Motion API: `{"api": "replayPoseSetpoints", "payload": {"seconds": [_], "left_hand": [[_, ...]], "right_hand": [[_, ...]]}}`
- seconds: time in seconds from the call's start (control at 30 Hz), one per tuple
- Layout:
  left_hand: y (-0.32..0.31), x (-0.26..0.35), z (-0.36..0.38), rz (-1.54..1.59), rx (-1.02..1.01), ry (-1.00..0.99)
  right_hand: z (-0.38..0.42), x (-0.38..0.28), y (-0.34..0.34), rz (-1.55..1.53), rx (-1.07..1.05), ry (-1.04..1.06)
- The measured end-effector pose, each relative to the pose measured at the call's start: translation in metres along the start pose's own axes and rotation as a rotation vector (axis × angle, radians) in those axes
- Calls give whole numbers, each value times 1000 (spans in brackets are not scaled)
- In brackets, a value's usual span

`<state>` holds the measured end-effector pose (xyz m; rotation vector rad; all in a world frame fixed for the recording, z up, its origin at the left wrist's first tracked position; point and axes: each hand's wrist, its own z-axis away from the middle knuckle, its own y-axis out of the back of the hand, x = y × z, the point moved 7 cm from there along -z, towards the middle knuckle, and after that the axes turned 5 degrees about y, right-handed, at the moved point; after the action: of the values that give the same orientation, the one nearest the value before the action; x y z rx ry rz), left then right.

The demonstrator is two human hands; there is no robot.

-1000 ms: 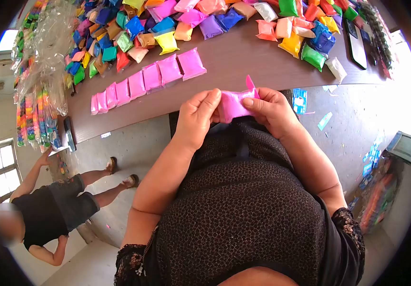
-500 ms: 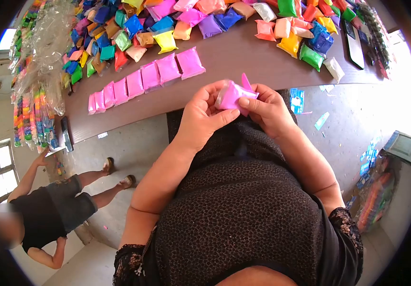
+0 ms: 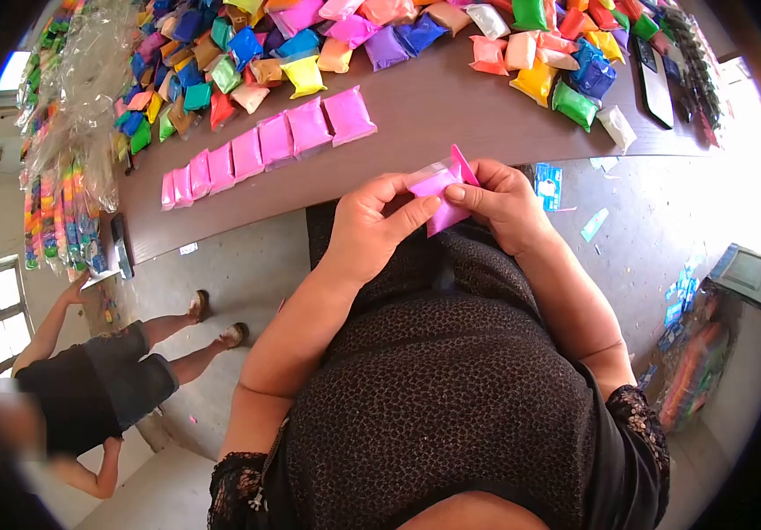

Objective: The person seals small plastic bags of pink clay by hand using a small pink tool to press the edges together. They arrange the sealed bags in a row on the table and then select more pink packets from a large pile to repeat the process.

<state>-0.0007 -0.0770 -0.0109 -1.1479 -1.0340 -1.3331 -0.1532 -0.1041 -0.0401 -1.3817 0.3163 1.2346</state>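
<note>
Just in front of the table edge, both hands hold a small pink clear-wrapped packet [image 3: 440, 187]. My left hand [image 3: 378, 221] pinches its left side between thumb and fingers. On the other side my right hand [image 3: 502, 201] grips it, thumb pressed on the face, with a thin pink flap [image 3: 462, 163] standing up by the fingers. Several matching pink packets lie in an overlapping row [image 3: 248, 152] on the table, up and left of my hands. What is inside the packets cannot be made out.
The brown table [image 3: 433, 110] carries a heap of colourful packets [image 3: 310, 44] at the back. A black phone [image 3: 654, 84] lies at right. Clear plastic bundles [image 3: 71, 177] hang at left. Another person [image 3: 98, 380] stands at lower left. Blue scraps [image 3: 550, 185] litter the floor.
The pink packet has turned in my hands; its lower corner now points down and its clear edge shows on top. My left hand has shifted slightly left and down.
</note>
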Motion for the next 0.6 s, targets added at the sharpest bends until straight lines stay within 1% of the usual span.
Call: {"api": "replayPoseSetpoints", "payload": {"seconds": [0.07,0.13,0.2,0.27,0.3,0.33,0.37,0.43,0.5,0.57,0.6], "left_hand": [[0,-5,0,58,-25,35],[0,-6,-2,-26,-53,-1],[-1,-4,-3,-59,-65,-17],[-4,0,-2,-89,-81,-30],[-5,1,-2,-11,-62,1],[-4,1,-2,68,-41,33],[-5,2,-1,71,-44,43],[-2,6,-2,80,-19,31],[-3,6,-1,112,-43,51],[-4,-5,1,316,-1,211],[-6,-5,1,315,-4,211]], "right_hand": [[3,-1,-2,43,23,10],[4,-1,1,84,50,20],[1,0,10,112,62,-30],[-3,1,12,124,79,-21],[-5,1,13,140,88,-11],[-9,1,10,106,52,64],[-8,0,10,104,60,57],[-6,-5,4,93,42,-32],[-6,-5,2,66,32,-60],[-7,-6,2,118,62,-61],[-7,-6,1,117,65,-58]]}}
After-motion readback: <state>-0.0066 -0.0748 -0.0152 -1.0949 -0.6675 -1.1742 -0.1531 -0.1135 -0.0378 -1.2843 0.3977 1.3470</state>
